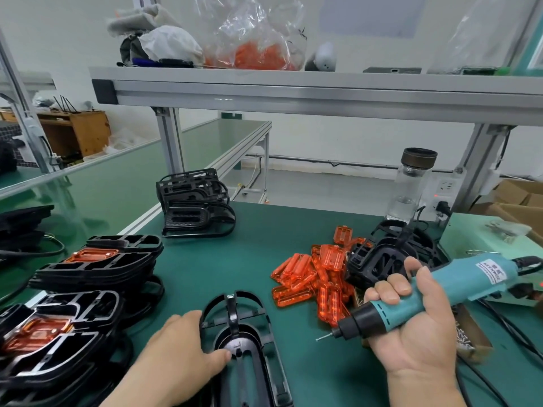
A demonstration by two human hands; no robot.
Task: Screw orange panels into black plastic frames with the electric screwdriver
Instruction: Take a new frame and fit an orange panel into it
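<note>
A black plastic frame (pixel 244 342) lies on the green mat at the bottom centre, with no orange panel in it. My left hand (pixel 179 356) holds its left side, thumb on the inner rim. My right hand (pixel 417 327) grips a teal electric screwdriver (pixel 435 292), raised to the right of the frame, its bit (pixel 324 336) pointing left with a screw on the tip. A heap of orange panels (pixel 317 277) lies between the frame and a pile of empty black frames (pixel 382 257).
Stacks of black frames with orange panels fitted (pixel 88 268) stand at the left. More empty frames (pixel 194 201) sit at the back, a glass bottle (pixel 411 186) at the back right. A box of screws (pixel 467 339) and cables lie at the right. An aluminium shelf (pixel 293 86) hangs overhead.
</note>
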